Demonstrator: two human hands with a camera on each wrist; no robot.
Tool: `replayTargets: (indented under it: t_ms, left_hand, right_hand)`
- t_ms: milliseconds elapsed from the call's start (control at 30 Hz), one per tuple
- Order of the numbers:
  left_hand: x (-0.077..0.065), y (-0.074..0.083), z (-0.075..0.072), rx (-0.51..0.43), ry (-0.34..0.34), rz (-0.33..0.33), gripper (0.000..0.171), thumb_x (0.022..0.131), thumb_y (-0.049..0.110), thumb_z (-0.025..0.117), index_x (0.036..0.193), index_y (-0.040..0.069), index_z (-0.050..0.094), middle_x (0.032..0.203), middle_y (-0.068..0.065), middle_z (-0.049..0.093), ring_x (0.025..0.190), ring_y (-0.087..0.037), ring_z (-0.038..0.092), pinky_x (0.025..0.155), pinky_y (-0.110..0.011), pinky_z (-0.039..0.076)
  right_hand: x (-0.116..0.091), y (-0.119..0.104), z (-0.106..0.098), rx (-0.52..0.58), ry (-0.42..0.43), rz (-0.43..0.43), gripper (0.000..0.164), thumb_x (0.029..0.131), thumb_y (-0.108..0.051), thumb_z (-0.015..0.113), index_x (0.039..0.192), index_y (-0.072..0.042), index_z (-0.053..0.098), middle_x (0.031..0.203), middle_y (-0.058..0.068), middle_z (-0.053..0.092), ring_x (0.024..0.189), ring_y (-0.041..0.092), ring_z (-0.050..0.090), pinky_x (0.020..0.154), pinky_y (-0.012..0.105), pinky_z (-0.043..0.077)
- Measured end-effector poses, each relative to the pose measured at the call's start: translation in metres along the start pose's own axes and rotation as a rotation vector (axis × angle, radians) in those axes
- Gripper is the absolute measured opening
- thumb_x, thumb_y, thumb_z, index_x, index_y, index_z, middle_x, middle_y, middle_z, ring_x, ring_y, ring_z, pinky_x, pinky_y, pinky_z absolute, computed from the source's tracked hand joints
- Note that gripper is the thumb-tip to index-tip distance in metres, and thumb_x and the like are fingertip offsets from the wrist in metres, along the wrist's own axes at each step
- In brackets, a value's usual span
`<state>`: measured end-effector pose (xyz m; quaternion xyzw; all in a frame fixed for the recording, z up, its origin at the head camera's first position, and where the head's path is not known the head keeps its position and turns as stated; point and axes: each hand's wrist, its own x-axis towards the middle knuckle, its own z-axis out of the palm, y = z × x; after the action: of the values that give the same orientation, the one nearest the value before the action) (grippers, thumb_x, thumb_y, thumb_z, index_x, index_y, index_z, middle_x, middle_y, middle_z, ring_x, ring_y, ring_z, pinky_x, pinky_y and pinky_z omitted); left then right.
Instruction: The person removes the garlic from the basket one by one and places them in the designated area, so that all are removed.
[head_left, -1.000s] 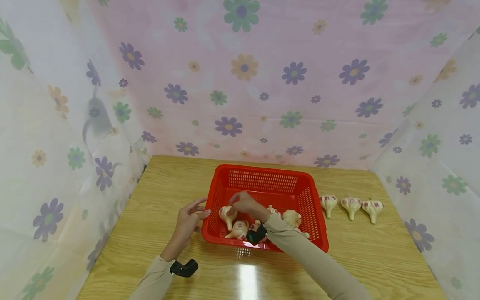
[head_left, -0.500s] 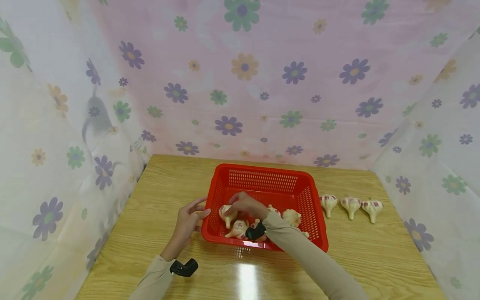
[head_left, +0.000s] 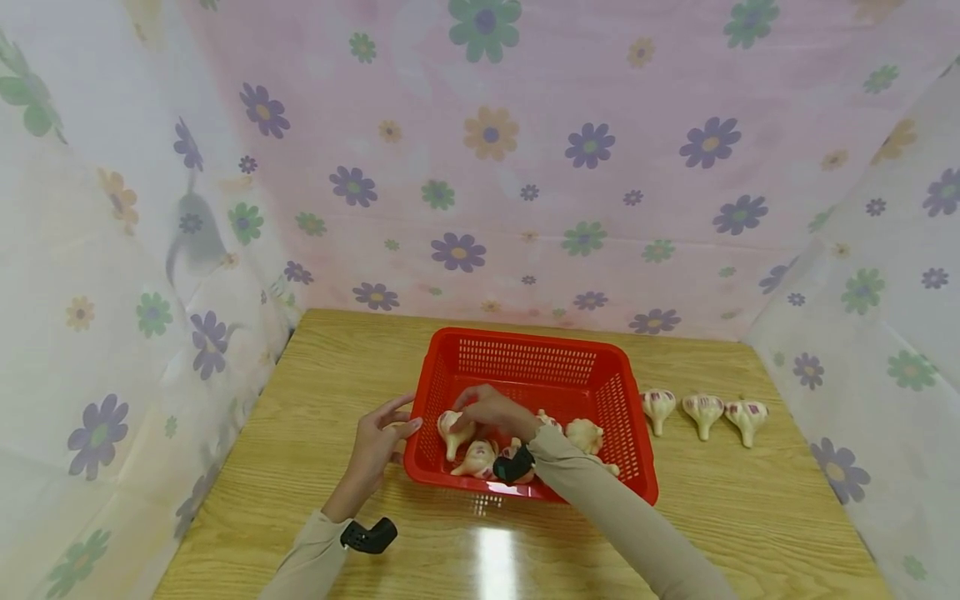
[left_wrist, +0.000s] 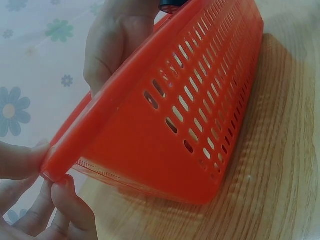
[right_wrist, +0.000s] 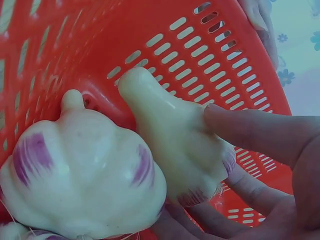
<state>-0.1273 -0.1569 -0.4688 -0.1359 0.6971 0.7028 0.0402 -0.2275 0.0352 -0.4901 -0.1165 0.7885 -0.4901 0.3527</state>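
Note:
A red plastic basket (head_left: pixel 525 335) stands on the table, with several garlic bulbs along its near side. My left hand (head_left: pixel 373 437) pinches the basket's left rim, thumb on one side and fingers on the other, as the left wrist view shows. Inside the basket, my right hand (head_left: pixel 495 411) holds a white and purple garlic bulb (right_wrist: pixel 175 135) between thumb and fingers, its stem toward the near left corner. Right beside it lies another garlic bulb (right_wrist: pixel 85 172), also visible as a garlic bulb (head_left: pixel 477 458) in the head view. My right forearm covers part of the other bulbs.
Three garlic bulbs (head_left: pixel 702 412) lie in a row on the wooden table (head_left: pixel 337 367), just right of the basket. Flower-patterned cloth (head_left: pixel 487 208) hangs behind the table and along both sides. A black wrist device (head_left: pixel 367 536) sits on the left sleeve.
The stem of the garlic bulb in my right hand has swung slightly to the left. My left hand and the basket stay where they were.

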Motion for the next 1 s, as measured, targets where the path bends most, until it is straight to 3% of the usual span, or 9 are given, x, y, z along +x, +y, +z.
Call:
replayTargets:
  t_ms: [167,433,633,1000]
  left_hand:
    - [0.013,-0.02,-0.004,-0.021,0.012,0.001,0.046,0.085,0.006,0.067,0.129,0.011,0.058,0.099,-0.015,0.062,0.083,-0.034,0.065,0.048,-0.035,0.054]
    - [0.013,-0.021,-0.003,-0.005,0.015,0.011,0.045,0.086,0.007,0.067,0.13,0.011,0.058,0.1,-0.014,0.062,0.081,-0.032,0.066,0.049,-0.035,0.054]
    - [0.015,-0.022,-0.003,-0.002,0.007,-0.007,0.046,0.086,0.003,0.065,0.131,0.008,0.056,0.101,-0.016,0.061,0.084,-0.037,0.064,0.049,-0.035,0.054]
    - [0.014,-0.023,-0.002,-0.003,0.03,0.011,0.043,0.084,0.007,0.067,0.127,0.013,0.06,0.1,-0.015,0.061,0.082,-0.032,0.065,0.049,-0.035,0.054]
  right_hand:
    - [-0.001,-0.001,-0.002,-0.008,-0.01,0.002,0.031,0.078,-0.012,0.074,0.104,-0.001,0.06,0.092,0.01,0.061,0.074,0.024,0.063,0.072,0.039,0.056]
    - [-0.005,-0.005,0.0,-0.043,-0.026,-0.027,0.037,0.078,-0.02,0.076,0.107,-0.003,0.062,0.1,0.008,0.059,0.082,0.024,0.057,0.077,0.042,0.052]
    - [-0.007,-0.008,0.001,-0.05,-0.025,-0.047,0.036,0.078,-0.019,0.076,0.106,-0.003,0.062,0.1,0.009,0.059,0.082,0.024,0.056,0.077,0.044,0.052]
    - [-0.009,-0.01,0.001,-0.015,-0.032,-0.102,0.03,0.079,-0.015,0.074,0.104,-0.003,0.062,0.102,0.008,0.058,0.083,0.022,0.056,0.078,0.043,0.053]
